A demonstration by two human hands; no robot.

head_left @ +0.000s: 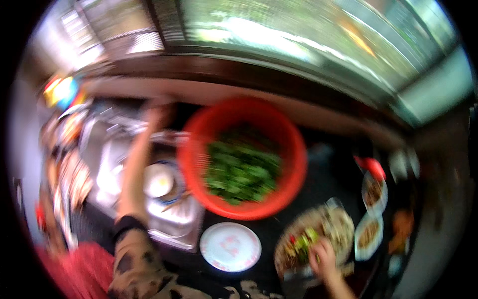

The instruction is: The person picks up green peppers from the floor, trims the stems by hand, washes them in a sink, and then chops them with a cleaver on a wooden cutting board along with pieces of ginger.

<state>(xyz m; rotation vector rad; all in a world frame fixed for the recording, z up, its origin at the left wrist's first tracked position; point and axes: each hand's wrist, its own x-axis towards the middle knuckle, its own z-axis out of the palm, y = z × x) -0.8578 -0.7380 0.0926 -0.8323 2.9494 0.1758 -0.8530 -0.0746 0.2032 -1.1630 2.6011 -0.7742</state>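
Observation:
My left arm reaches across the metal sink (186, 234), and my left hand (158, 112) is at the tap area behind it. That hand is smeared by motion, so its fingers do not show. On the right, my right hand (324, 256) is over a round chopping board (281, 249), its fingers bent in at the chopped green and red vegetables (302, 245). What those fingers grip, if anything, is hidden. Pale chopped pieces (338, 224) lie on the board's far side. Between the hands stands a red plastic basin (294, 184) holding leafy greens (241, 172).
A white patterned plate (230, 247) lies on the dark counter before the basin. In the sink is a white bowl (159, 180). Two small white dishes of food, one farther (381, 203) and one nearer (359, 251), stand right of the board. A window (279, 30) runs behind.

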